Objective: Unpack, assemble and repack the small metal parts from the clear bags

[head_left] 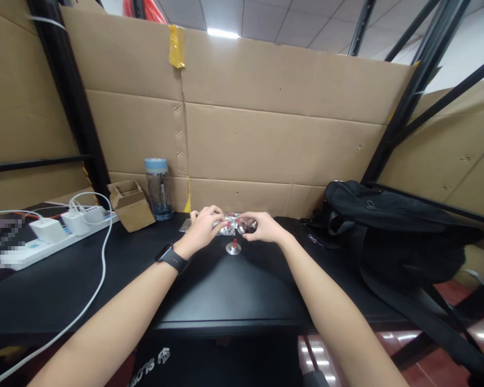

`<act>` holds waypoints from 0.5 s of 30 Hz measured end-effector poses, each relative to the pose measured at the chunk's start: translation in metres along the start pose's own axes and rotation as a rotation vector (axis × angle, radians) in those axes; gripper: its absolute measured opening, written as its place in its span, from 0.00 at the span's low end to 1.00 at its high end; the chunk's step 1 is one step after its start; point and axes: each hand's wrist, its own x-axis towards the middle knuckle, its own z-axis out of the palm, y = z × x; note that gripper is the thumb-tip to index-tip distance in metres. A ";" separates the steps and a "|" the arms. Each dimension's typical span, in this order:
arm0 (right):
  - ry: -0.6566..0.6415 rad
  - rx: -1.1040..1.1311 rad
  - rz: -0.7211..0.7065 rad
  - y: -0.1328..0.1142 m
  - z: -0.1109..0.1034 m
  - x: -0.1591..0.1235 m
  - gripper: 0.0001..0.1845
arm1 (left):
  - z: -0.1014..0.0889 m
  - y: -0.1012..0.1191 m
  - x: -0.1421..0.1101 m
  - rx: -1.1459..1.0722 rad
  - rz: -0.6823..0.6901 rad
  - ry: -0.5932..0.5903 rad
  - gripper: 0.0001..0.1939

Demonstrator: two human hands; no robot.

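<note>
Both arms reach forward over a black table point(226, 290). My left hand point(204, 226), with a black watch on its wrist, has its fingers curled around small shiny metal parts point(228, 228) in a clear wrapping. My right hand point(262, 227) pinches the same cluster from the right. A small silver disc with a red piece point(233, 248) lies on the table just in front of the hands, touched by neither.
A blue-lidded clear bottle point(158, 188) and a small open cardboard box point(131, 205) stand at the back left. A white power strip with chargers and cable point(60, 228) lies left. A black bag point(387, 226) fills the right side. Cardboard walls point(274, 145) enclose the table.
</note>
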 end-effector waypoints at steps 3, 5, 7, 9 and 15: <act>0.187 0.299 -0.114 -0.013 0.008 0.004 0.31 | -0.001 0.005 0.000 -0.007 0.018 0.053 0.10; 0.240 0.424 -0.148 -0.020 0.017 0.007 0.32 | -0.002 0.008 0.000 -0.025 0.014 0.085 0.10; 0.254 0.492 -0.157 -0.026 0.024 0.009 0.35 | -0.002 0.011 0.000 -0.048 0.004 0.121 0.09; 0.269 0.521 -0.156 -0.031 0.030 0.009 0.36 | -0.003 0.011 0.001 -0.066 0.000 0.152 0.08; 0.287 0.560 -0.133 -0.035 0.034 0.009 0.33 | -0.005 0.013 0.001 -0.080 -0.018 0.191 0.08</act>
